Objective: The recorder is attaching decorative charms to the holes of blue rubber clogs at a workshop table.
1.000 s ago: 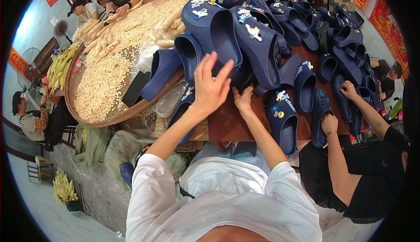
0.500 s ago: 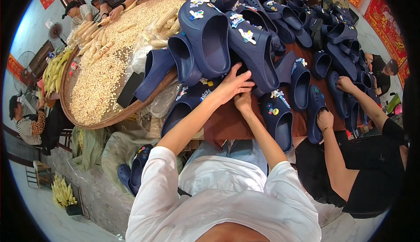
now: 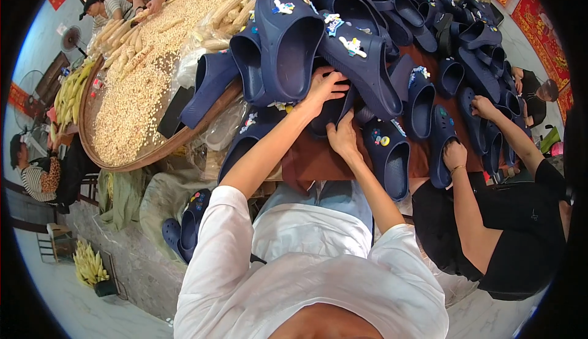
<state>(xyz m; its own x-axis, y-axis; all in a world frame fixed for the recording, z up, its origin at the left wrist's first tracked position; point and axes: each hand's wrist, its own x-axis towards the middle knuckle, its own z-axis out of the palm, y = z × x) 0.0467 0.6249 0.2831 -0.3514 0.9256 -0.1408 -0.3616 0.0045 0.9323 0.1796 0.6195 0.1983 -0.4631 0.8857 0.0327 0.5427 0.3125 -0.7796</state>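
Left hand [image 3: 323,88] and right hand [image 3: 341,135], fingers curled gripping a dark clog [image 3: 327,109] mid-pile, hemmed in by decorated navy clogs [image 3: 288,39], with a round corn tray [image 3: 128,112] left and a neighbour's hand [image 3: 454,154] right.

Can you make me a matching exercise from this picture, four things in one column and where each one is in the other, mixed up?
Things:
1. left hand
2. right hand
3. corn kernels
4. person in black

Places:
A. in the round woven tray
B. on the navy clog pile, higher up
C. on the wearer's right, hands on clogs
D. on a clog, just below the other hand

Pairs: 1-B, 2-D, 3-A, 4-C
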